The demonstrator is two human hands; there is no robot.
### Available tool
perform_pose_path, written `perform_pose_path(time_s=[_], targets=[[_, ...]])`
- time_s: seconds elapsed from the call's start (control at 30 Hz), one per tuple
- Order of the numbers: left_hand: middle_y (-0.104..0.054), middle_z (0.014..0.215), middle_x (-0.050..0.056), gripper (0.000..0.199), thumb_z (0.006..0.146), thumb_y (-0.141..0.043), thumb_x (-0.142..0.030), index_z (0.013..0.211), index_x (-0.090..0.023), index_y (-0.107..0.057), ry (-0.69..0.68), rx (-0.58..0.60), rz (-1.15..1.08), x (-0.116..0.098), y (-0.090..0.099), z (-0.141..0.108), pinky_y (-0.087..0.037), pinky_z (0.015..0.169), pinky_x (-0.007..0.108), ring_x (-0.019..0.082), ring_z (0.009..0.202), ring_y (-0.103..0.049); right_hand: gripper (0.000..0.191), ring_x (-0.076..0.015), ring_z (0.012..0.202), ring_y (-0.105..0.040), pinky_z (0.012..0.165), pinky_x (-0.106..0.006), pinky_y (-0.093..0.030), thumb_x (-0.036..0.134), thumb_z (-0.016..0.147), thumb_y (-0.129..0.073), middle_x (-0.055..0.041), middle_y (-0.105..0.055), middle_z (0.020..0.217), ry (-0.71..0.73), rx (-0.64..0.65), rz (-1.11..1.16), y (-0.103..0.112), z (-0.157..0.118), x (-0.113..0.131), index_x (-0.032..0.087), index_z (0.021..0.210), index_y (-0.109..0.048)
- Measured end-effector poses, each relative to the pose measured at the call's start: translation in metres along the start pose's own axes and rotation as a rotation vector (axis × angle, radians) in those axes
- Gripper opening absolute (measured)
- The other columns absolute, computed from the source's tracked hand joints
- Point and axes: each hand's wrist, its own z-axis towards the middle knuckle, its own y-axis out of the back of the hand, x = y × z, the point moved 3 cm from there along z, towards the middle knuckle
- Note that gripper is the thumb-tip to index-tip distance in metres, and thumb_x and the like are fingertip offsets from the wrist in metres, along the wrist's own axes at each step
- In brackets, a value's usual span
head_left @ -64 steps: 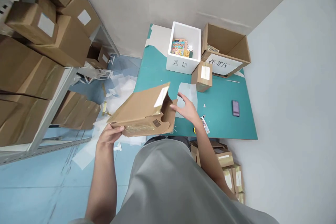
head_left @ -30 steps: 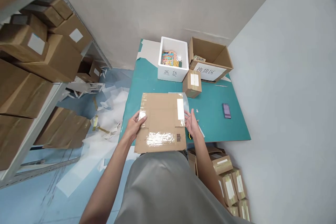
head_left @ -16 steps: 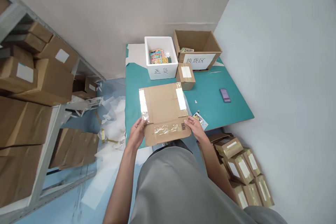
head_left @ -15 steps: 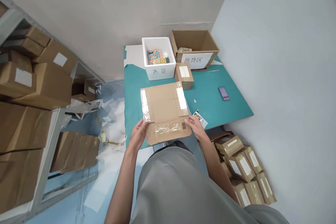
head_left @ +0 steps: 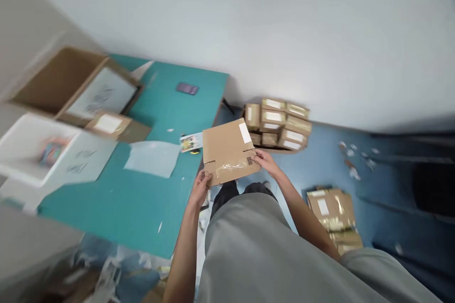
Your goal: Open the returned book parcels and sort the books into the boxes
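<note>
A flattened cardboard box (head_left: pixel 227 144) with a white label, a barcode and shiny tape is held up in front of my body. My left hand (head_left: pixel 201 186) grips its near left corner. At the near right corner, beside the barcode, my right hand (head_left: pixel 266 161) pinches the edge. Just left of the cardboard, a colourful printed card (head_left: pixel 191 142) lies at the edge of the green table (head_left: pixel 128 208). A white translucent sheet (head_left: pixel 152 158) rests on the tabletop.
On the table stand a white foam box (head_left: pixel 85 158), a large open carton (head_left: pixel 101 92), a small taped box (head_left: pixel 137 131) and a dark phone-like object (head_left: pixel 187 88). Packed boxes (head_left: pixel 273 116) sit by the wall. Flattened cardboard (head_left: pixel 332 208) and scraps (head_left: pixel 351 169) lie on the blue floor.
The view has turned to the right, away from the shelf, bringing the floor cardboard into sight. Both hands still hold the cardboard, which has come off from over the table and looks more folded.
</note>
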Motion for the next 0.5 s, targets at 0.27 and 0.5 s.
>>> perform_pose_path(time_s=[0.27, 0.5], targets=[[-0.073, 0.101, 0.006, 0.053, 0.065, -0.093, -0.051, 0.103, -0.02, -0.071, 0.14, 0.517, 0.781, 0.098, -0.252, 0.024, -0.058, 0.066, 0.027, 0.02, 0.087, -0.07, 0.045, -0.016, 0.066, -0.073, 0.053, -0.021, -0.056, 0.017, 0.081, -0.076, -0.0014, -0.08, 0.092, -0.415, -0.5, 0.286, 0.215, -0.2, -0.13, 0.022, 0.126, -0.073], [-0.07, 0.091, 0.006, 0.036, 0.068, -0.092, -0.035, 0.083, -0.018, -0.063, 0.281, 0.95, 1.113, 0.227, -0.442, -0.023, -0.063, 0.074, 0.034, 0.021, 0.087, -0.069, 0.045, -0.0161, 0.058, -0.074, 0.053, -0.022, -0.061, 0.028, 0.089, -0.082, -0.0056, -0.079, 0.083, -0.35, -0.918, 0.68, 0.275, -0.366, -0.218, 0.016, 0.131, -0.071]])
